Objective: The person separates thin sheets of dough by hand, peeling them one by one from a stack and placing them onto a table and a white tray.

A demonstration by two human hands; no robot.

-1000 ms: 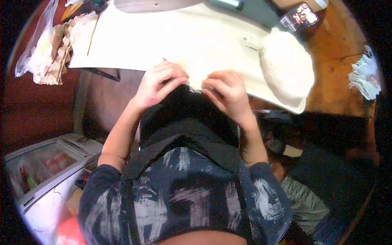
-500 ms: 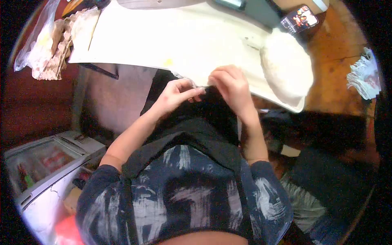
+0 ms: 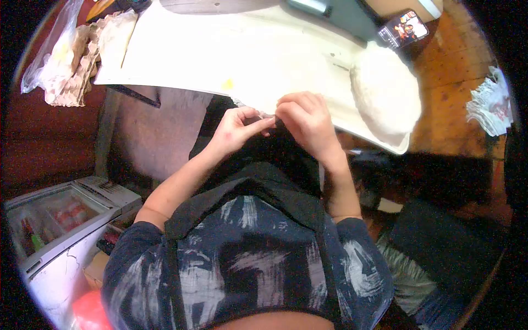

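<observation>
Both hands meet at the near edge of a white board (image 3: 181, 49), over dark clothing. My left hand (image 3: 237, 127) has its thumb and fingers closed in a pinch on a small, pale, wrinkled bit of material that I cannot make out. Close beside it, my right hand (image 3: 308, 118) has curled fingers, and their tips nearly touch the left fingertips. Whatever the right fingers hold is hidden. On the board's right end lies a large white oval mass (image 3: 385, 91). A small yellow spot (image 3: 228, 84) marks the board near its front edge.
Egg cartons (image 3: 71, 82) and clear plastic lie at the board's left end. A phone (image 3: 404, 28) with a lit screen is at the back right, beside a box (image 3: 404, 8). A pale cloth (image 3: 491, 103) lies far right. A glass-topped freezer (image 3: 63, 217) stands lower left.
My right hand has shifted slightly left, closer to my left hand, and its fingers look more curled. My left hand has barely moved.
</observation>
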